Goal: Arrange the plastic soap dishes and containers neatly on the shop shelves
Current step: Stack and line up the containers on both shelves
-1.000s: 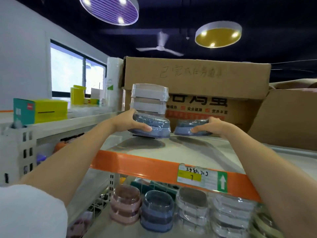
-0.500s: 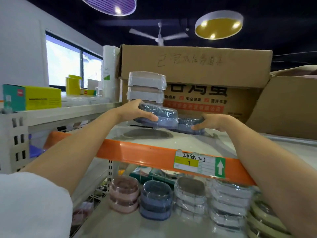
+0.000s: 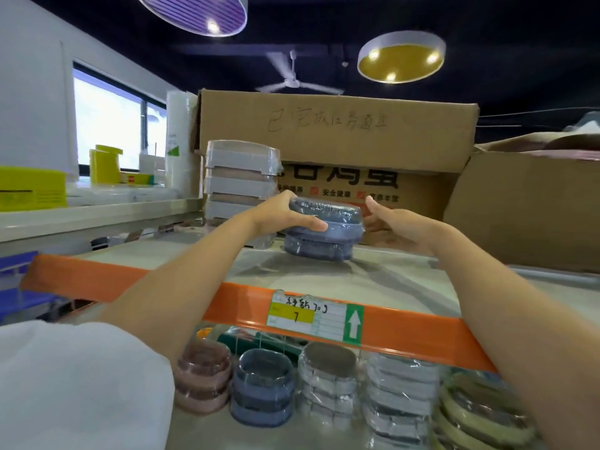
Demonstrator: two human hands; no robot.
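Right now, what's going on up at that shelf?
A person is stacking wrapped blue soap dishes on the top shelf. The left hand grips the upper blue dish, which sits on top of a second blue dish. The right hand is open beside the stack, holding nothing. A pile of grey containers stands just to the left, in front of cardboard boxes. More wrapped dishes line the shelf below.

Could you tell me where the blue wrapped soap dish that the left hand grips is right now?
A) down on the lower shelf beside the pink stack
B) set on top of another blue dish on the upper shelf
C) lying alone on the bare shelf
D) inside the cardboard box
B: the left hand grips the upper blue dish, which sits on a second blue dish on the upper shelf.
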